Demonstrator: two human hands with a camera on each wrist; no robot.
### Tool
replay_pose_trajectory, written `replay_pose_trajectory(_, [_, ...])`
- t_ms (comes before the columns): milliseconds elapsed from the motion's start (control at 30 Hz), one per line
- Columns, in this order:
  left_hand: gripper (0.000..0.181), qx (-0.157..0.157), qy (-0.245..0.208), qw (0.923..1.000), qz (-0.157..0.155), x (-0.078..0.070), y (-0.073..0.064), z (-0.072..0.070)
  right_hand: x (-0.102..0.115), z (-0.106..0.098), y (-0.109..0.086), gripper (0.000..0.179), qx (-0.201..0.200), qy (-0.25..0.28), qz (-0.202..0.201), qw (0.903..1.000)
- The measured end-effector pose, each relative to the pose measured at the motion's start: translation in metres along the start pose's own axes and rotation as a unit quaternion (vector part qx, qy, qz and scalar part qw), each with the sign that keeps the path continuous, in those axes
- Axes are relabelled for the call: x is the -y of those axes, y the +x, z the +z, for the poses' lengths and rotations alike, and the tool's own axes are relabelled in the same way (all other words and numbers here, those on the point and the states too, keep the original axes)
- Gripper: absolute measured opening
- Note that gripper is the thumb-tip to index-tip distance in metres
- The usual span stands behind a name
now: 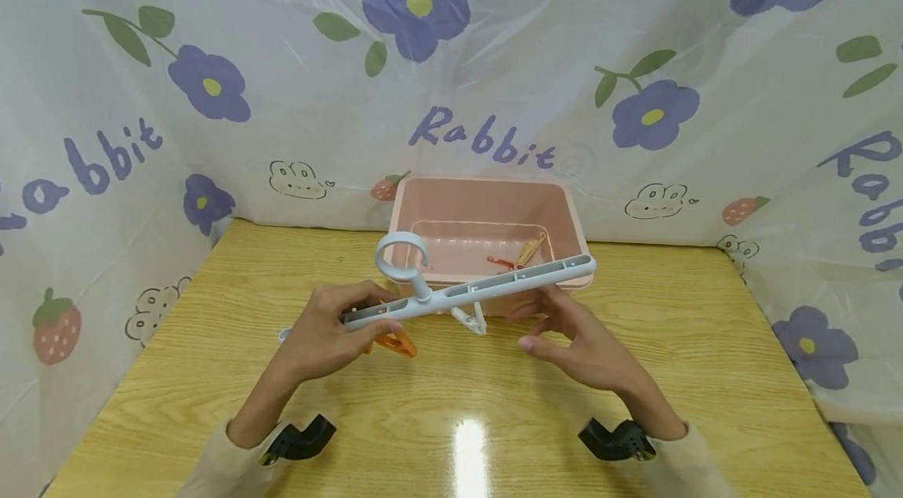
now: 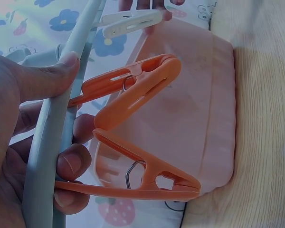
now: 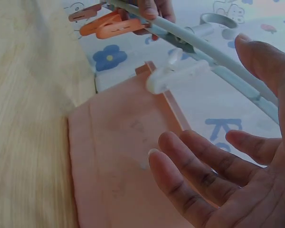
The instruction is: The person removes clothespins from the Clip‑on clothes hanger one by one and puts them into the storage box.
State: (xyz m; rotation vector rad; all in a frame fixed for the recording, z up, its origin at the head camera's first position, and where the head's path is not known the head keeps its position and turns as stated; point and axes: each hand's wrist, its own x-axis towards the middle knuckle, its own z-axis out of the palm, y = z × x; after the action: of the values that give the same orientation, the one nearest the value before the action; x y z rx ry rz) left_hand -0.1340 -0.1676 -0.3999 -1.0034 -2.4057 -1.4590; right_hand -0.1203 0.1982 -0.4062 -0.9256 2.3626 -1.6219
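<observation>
My left hand (image 1: 328, 333) grips the left part of a light blue plastic hanger (image 1: 494, 288), its thumb on the near side of the bar. The hanger tilts, right end higher, hook up. Below the bar hang an orange clothespin (image 1: 402, 343) and a white clothespin (image 1: 478, 321). The left wrist view shows two orange clothespins: an upper one (image 2: 118, 114) and a lower one (image 2: 133, 192) beside the fingers. My right hand (image 1: 582, 341) is under the hanger's right end, fingers spread and holding nothing in the right wrist view.
Behind the hanger a pink plastic bin (image 1: 487, 200) stands on the wooden table (image 1: 670, 310) against the patterned curtain. A red clothespin (image 1: 499, 262) and a yellow clothespin (image 1: 529, 250) lie inside it. A small light blue piece (image 1: 284, 335) shows left of my left hand.
</observation>
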Motion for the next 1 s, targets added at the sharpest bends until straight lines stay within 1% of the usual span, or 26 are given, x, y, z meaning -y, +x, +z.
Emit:
replay_pose_trajectory(167, [0.029, -0.001, 0.006, 1.0, 0.005, 0.0, 0.001, 0.0, -0.003, 0.01, 0.006, 0.073, 0.009, 0.014, 0.005, 0.9999])
replay_pose_trajectory(300, [0.03, -0.003, 0.011, 0.9999, 0.006, -0.001, 0.001, 0.0, -0.006, 0.018, 0.011, 0.069, 0.019, 0.033, -0.003, 0.9993])
replay_pose_trajectory(367, [0.03, -0.002, 0.012, 0.9999, 0.007, -0.001, 0.001, 0.0, -0.008, 0.021, 0.013, 0.066, 0.017, 0.037, -0.005, 0.9992])
replay_pose_trajectory(500, [0.029, 0.001, 0.004, 1.0, 0.004, -0.001, 0.001, 0.001, -0.009, 0.026, 0.016, 0.055, 0.008, 0.026, -0.003, 0.9996])
replay_pose_trajectory(733, [0.026, -0.014, 0.035, 0.9993, 0.003, 0.001, 0.0, 0.002, -0.008, 0.035, 0.022, 0.045, 0.002, 0.021, 0.001, 0.9998])
replay_pose_trajectory(867, [0.027, -0.007, 0.017, 0.9998, 0.0, 0.002, 0.001, 0.004, -0.007, 0.038, 0.026, 0.04, 0.0, 0.019, 0.014, 0.9997])
replay_pose_trajectory(1000, [0.028, -0.003, 0.003, 1.0, -0.002, 0.003, 0.0, 0.005, -0.007, 0.043, 0.029, 0.041, 0.015, 0.029, 0.025, 0.9991])
